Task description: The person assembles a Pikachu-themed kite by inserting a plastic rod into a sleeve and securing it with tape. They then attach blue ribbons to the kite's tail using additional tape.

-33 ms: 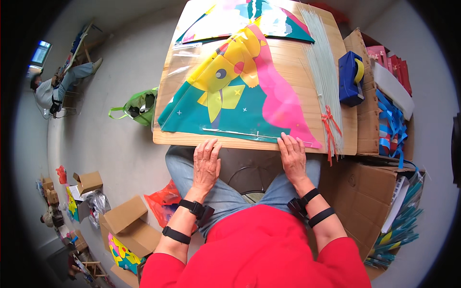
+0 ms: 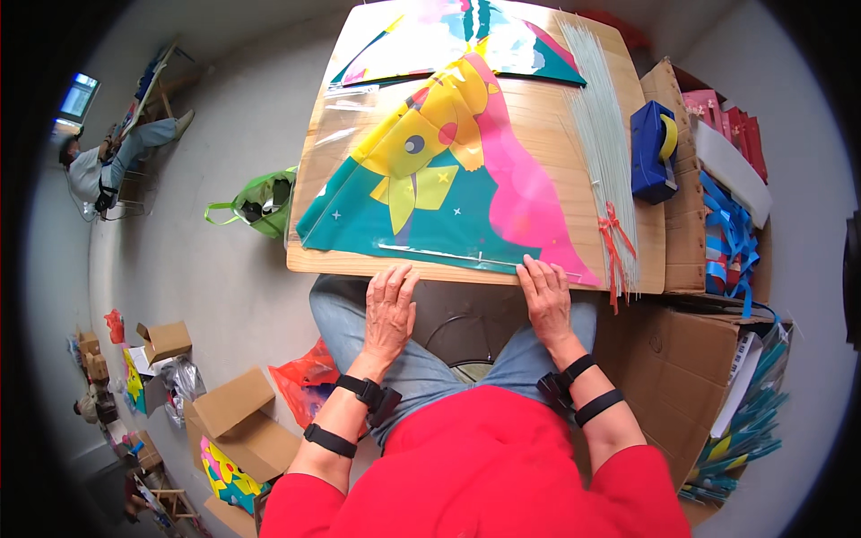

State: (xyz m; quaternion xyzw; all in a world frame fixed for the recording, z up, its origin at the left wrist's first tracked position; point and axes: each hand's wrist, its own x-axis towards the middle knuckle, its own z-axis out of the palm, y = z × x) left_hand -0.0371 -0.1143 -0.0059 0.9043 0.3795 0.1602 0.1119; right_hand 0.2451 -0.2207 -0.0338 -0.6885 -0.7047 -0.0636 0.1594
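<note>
Nothing I can see has shifted just now — both my hands lie flat and open at the near edge of the wooden table (image 2: 556, 108), grasping nothing. My left hand (image 2: 389, 309) rests palm down with its fingertips just touching the table's front edge, below the bottom corner of the colourful kite (image 2: 448, 179) in its clear wrapper. My right hand (image 2: 544, 300) lies the same way, its fingertips touching the wrapper's near edge beside the pink part of the kite. The kite itself lies spread across the middle of the table, teal at the bottom, yellow and pink above, with a second kite (image 2: 448, 40) further back. To its right lies a bundle of thin pale rods (image 2: 605, 134) tied with red string, and beyond that a blue tape dispenser (image 2: 655, 152). With no grip taken, I judge the packed kite simply lies settled — nothing is lifted or pressed hard.
</note>
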